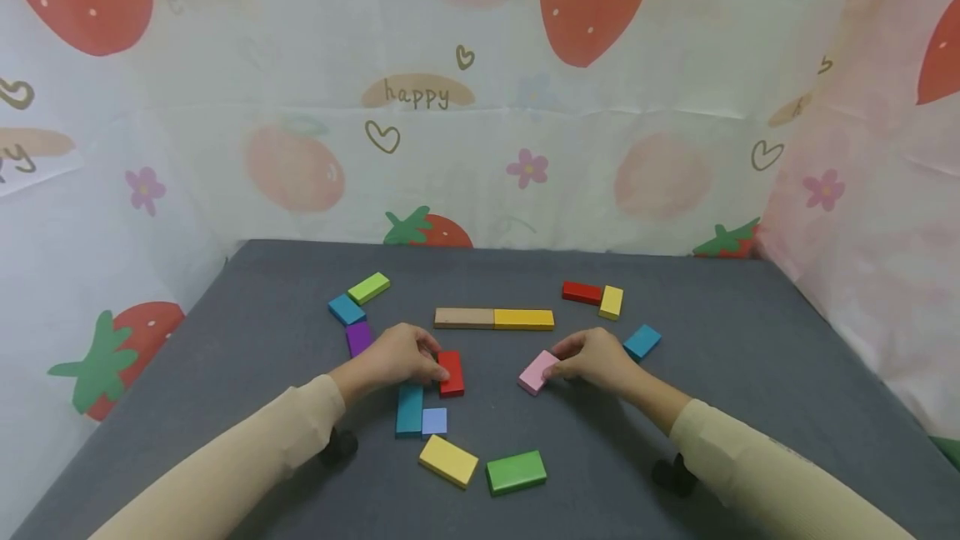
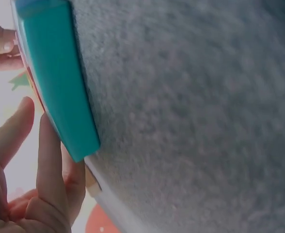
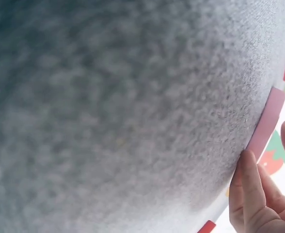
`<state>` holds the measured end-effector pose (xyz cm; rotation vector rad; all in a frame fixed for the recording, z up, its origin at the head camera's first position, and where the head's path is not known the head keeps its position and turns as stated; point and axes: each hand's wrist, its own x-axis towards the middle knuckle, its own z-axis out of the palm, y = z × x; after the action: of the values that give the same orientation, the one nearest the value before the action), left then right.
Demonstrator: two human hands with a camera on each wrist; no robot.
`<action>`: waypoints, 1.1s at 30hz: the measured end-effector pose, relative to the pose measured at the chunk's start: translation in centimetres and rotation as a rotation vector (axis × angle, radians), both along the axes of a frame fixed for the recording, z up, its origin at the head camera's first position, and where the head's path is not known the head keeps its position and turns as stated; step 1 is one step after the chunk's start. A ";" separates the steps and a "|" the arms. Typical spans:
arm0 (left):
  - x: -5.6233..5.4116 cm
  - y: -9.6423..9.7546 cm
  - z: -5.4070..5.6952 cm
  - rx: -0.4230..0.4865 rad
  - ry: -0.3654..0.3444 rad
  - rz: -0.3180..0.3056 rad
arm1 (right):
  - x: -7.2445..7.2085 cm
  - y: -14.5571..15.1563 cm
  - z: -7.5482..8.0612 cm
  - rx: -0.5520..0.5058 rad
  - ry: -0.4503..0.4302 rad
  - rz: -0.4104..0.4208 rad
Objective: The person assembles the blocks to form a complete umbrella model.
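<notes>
Left hand (image 1: 399, 355) touching red block (image 1: 452, 377), right hand (image 1: 597, 357) touching pink block (image 1: 535, 374) at its fingertips, whether pinched cannot be told; light, level contact advisable.

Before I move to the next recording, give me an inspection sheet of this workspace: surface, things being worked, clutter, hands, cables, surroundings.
Surface: dark grey table, blocks lying across it.
Things being worked: red block; pink block, apart from it.
Clutter: lime block, blue block, purple block, teal block, lavender block, yellow slab, green block, tan bar end to end with yellow bar, rear red block, small yellow block, second blue block.
Hands: left hand, fingers at the red block's left edge; right hand, fingers at the pink block's right side; firmness of grip unclear.
Cables: nothing seen.
Surroundings: pale backdrop printed with strawberries, hearts and flowers.
</notes>
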<state>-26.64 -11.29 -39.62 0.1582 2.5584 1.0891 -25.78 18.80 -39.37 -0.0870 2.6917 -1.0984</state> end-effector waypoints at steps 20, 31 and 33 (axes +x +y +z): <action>-0.6 3.5 0.0 -0.030 0.032 0.090 | -0.6 -1.6 0.3 -0.047 -0.069 0.045; -1.4 5.3 -0.1 0.055 0.009 0.142 | -0.2 -2.3 0.0 -0.050 -0.107 -0.090; -1.5 5.5 -0.1 0.067 0.012 0.144 | -0.2 -2.5 0.0 -0.067 -0.121 -0.111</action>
<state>-28.17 -5.81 -39.69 -0.0034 2.5780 1.2310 -25.95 16.34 -39.34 0.1149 2.5797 -1.1861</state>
